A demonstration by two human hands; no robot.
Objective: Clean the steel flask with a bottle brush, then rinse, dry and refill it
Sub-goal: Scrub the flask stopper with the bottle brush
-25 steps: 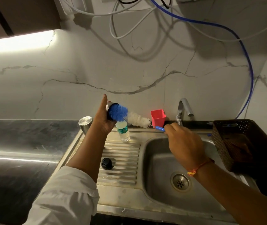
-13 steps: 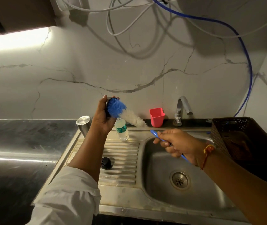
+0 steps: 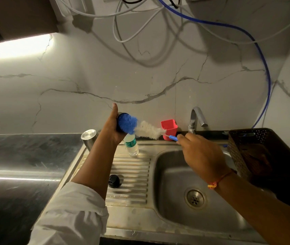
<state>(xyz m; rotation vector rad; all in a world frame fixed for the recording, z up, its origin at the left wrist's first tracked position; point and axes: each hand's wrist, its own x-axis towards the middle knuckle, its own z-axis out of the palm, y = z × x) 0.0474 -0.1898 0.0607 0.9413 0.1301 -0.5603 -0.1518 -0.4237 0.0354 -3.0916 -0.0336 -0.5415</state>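
Head view. I am looking down at a steel sink point(image 3: 174, 167) set into a dark desk point(image 3: 17, 156), with both of the person's hands raised above it.

The risks, as I judge them:
- The steel flask point(image 3: 121, 114) is held tipped on its side, high over the drainboard. The thumb point(image 3: 115, 107) stands straight up off it, so a hard push of the brush could twist the flask loose.
- A small plastic bottle point(image 3: 131, 146) stands right under that hand and could be knocked over.
- A red cup point(image 3: 169, 128) sits just behind the brush handle, so a wide pull-back could clip it.
- The bristles may flick water at the wall.

Left hand point(image 3: 113, 129): the fingers are curled round the flask body, mostly hidden behind it.

Right hand point(image 3: 200, 156): I see its back. The fingers are closed round the blue handle of the bottle brush point(image 3: 147, 130). The brush's blue tip sits at the flask's mouth, and the white bristles are all outside. I cannot tell how far the tip is in.

Also there:
- a black cap point(image 3: 114, 181) on the drainboard
- a steel cylinder point(image 3: 88, 138) at the sink's left edge
- a tap point(image 3: 196, 119)
- a dark basket point(image 3: 246, 147) to the right
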